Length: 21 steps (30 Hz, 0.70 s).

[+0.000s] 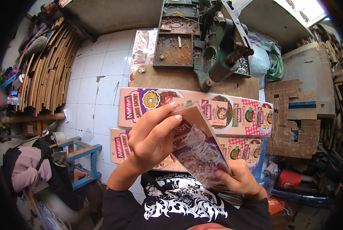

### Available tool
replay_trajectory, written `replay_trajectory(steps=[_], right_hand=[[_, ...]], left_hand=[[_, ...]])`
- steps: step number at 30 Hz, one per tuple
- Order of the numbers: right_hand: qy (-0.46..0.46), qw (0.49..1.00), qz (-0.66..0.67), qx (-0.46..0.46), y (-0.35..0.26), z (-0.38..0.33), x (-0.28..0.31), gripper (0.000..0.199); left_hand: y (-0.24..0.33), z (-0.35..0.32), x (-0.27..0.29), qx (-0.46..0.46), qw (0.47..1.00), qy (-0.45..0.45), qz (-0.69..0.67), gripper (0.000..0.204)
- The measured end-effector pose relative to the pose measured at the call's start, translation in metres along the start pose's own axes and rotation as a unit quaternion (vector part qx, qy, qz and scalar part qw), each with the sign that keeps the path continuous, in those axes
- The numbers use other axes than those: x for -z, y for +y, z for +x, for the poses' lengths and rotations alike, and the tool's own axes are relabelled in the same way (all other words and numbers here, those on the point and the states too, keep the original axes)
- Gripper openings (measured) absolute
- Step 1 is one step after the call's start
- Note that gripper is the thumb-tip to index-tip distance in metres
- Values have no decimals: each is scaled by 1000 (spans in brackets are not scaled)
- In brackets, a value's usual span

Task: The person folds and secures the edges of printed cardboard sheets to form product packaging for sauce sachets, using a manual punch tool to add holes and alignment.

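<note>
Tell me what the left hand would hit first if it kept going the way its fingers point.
The left hand already has its fingertips on the top edge of the printed card stack. Past that, probably the long printed sheet lying beyond it, though depth is unclear.

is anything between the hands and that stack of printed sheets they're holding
Nothing visible. The left hand grips the stack of printed sheets at its upper edge, fingers curled over the top, and the right hand holds its lower corner. Both touch it directly.
</note>
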State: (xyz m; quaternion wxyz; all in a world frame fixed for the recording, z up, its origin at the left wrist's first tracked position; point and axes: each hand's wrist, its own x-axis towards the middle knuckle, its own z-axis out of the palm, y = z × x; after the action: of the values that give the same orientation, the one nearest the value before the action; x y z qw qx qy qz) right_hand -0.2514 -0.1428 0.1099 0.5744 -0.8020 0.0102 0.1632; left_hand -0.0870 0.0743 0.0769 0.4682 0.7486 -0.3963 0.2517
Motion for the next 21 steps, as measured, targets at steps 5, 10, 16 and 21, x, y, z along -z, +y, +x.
replay_trajectory(steps=[5,10,16,21], right_hand=[[3,1000,0,19,-2,3,-1,12],[-12,999,0,39,4,4,-2,10],[-11,999,10,34,9,5,5,12],[-34,991,130,-4,52,9,27,27]], left_hand=[[-1,3,0,2,999,-24,29,31],[-8,6,7,-5,997,-77,-4,34],[-8,6,7,49,993,-69,-87,32],[-16,4,14,339,844,-83,-407,34]])
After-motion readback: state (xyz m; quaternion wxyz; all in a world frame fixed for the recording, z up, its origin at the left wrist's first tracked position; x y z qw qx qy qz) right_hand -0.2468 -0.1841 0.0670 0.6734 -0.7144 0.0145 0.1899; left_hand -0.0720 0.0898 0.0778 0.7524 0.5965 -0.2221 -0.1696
